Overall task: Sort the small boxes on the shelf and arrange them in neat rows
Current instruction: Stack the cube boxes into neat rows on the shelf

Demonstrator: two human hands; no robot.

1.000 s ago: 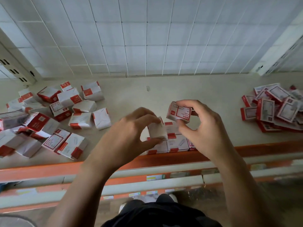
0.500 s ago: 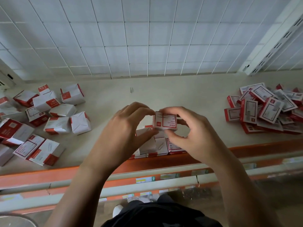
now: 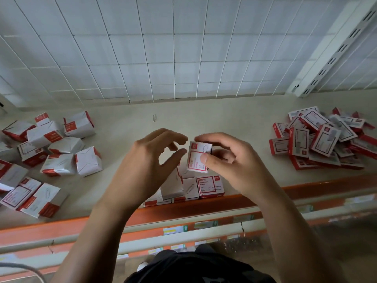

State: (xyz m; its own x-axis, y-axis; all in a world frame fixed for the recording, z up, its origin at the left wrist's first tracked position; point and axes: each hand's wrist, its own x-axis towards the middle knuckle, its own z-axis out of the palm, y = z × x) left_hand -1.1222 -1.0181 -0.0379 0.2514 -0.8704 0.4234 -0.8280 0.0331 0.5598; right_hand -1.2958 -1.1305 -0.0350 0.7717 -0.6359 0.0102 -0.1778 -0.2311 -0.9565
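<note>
The right hand (image 3: 228,160) is pinching a small box (image 3: 199,157) above the shelf (image 3: 126,127); the left hand (image 3: 151,162) is hovering beside it, fingers loosely spread, holding nothing.

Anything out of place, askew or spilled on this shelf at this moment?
A lone paper clip lies loose on the shelf near the back wall, outside any box. The left heap and right heap of boxes lie jumbled at all angles. In the front row, one white box leans tilted.
</note>
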